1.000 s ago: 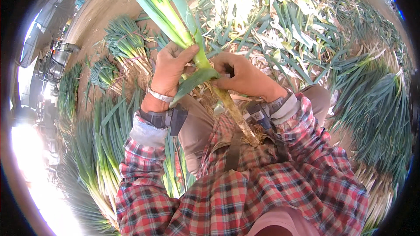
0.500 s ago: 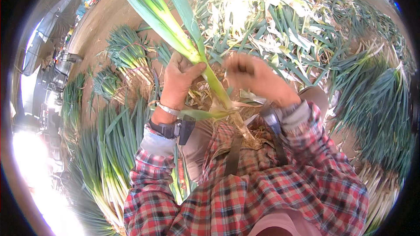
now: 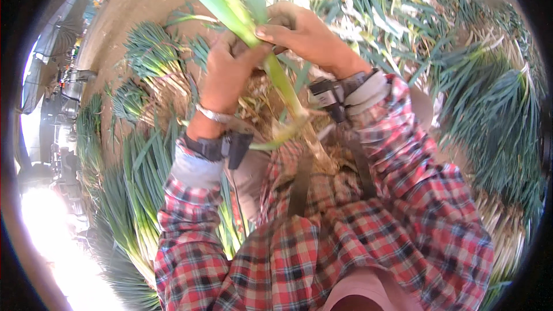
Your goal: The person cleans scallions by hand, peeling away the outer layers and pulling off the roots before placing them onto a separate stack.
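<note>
A long green onion (image 3: pixel 281 83) slants across in front of my body, its broad green leaves pointing away and its roots (image 3: pixel 326 165) close to my lap. My left hand (image 3: pixel 227 72) is closed round the upper stem, just below where the leaves part. Right beside it, my right hand (image 3: pixel 308 34) pinches the base of the leaves between thumb and fingers. Lower on the stem, a loose outer leaf (image 3: pixel 282 137) hangs off to the left, still joined to it. Dry-looking pale skin shows near the root end.
A broad heap of stripped leaves (image 3: pixel 374 14) covers the ground ahead. Tied bunches of green onions (image 3: pixel 151 52) lie at the far left, with more long onions (image 3: pixel 141 190) beside my left arm. On the right is a large pile of onions (image 3: pixel 489 121).
My right hand, blurred and apart from the stem before, has moved up and left and now grips the leaf base. Both hands and the onion are slightly farther from my body.
</note>
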A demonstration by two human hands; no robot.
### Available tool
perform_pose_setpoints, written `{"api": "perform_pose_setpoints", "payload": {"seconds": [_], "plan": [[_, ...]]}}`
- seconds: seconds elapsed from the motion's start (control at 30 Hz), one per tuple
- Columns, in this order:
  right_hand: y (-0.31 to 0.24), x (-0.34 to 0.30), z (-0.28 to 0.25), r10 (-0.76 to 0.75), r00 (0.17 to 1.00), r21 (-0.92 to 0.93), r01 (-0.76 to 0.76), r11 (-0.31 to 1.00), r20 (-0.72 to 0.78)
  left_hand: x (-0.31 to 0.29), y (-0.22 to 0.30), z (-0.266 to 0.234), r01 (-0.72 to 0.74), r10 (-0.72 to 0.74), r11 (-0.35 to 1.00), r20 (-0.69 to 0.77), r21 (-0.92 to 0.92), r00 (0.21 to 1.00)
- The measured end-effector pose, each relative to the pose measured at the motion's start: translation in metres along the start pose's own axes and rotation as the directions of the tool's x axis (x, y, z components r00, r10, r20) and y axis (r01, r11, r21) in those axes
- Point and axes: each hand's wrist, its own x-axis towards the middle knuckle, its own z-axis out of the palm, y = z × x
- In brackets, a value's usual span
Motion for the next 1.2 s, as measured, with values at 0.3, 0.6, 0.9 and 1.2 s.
{"api": "perform_pose_setpoints", "payload": {"seconds": [0.3, 0.6, 0.9, 1.2], "plan": [[0.037, -0.112, 0.033, -0.073, 0.990, -0.474, 0.005, 0.881, -0.125, 0.000, -0.028, -0.006, 0.130, -0.130, 0.992, -0.130, -0.009, 0.983], [0.039, -0.103, 0.035, 0.002, 0.998, -0.185, -0.014, 0.983, -0.061, -0.016, -0.003, -0.013, 0.044, -0.047, 0.896, 0.004, -0.441, 0.999], [0.011, -0.072, 0.056, -0.134, 0.957, -0.383, 0.027, 0.924, -0.256, -0.023, 0.002, 0.003, 0.004, 0.008, 0.903, 0.027, -0.430, 1.000], [-0.006, -0.082, 0.040, 0.076, 0.987, -0.307, -0.117, 0.944, -0.145, -0.036, 0.012, 0.014, 0.025, 0.002, 0.920, 0.068, -0.392, 0.998]]}}
